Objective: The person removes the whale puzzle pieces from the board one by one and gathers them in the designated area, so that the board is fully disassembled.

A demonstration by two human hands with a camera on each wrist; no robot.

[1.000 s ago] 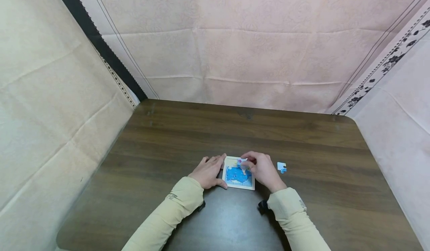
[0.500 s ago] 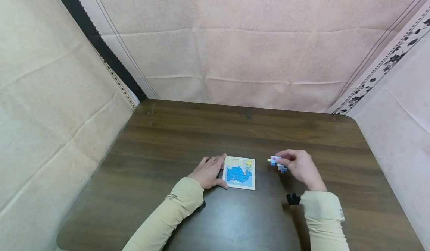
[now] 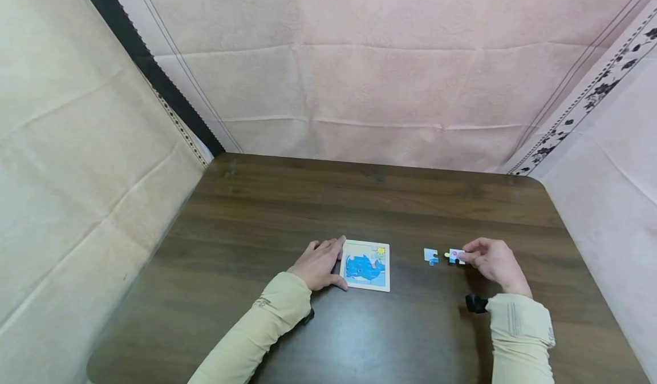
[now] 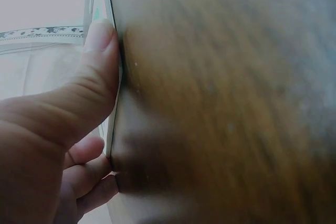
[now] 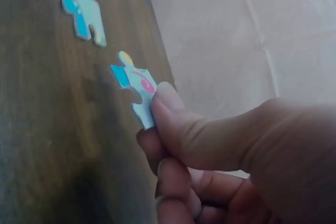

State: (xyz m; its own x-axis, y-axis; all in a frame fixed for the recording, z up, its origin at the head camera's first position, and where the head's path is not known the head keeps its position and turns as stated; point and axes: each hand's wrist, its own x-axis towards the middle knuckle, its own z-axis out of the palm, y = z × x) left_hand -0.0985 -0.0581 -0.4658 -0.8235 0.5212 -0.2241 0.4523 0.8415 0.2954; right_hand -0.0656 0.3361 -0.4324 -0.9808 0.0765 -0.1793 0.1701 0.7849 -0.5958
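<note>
A small square jigsaw board (image 3: 387, 267) with a pale frame and a blue whale picture lies on the table. My left hand (image 3: 319, 263) rests at its left edge, fingers extended near the far corner and thumb at the near one. In the left wrist view, the thumb (image 4: 98, 72) lies along the board's thin edge. My right hand (image 3: 495, 263) pinches a puzzle piece (image 5: 142, 85) between thumb and fingers, right of the board. The piece is pale with a pink swirl, a blue corner and a yellow tab. Another blue-and-white puzzle piece (image 3: 430, 255) lies between it and the board.
The brown wood-grain table (image 3: 267, 201) extends around the board and pieces. Pale cloth hangs behind it (image 3: 359, 98) and at both sides, with a black-flowered border (image 3: 580, 116) on the right.
My right hand has lifted the pink-swirl piece away from the board's upper part and carried it right, past the other loose piece. My left hand stays put.
</note>
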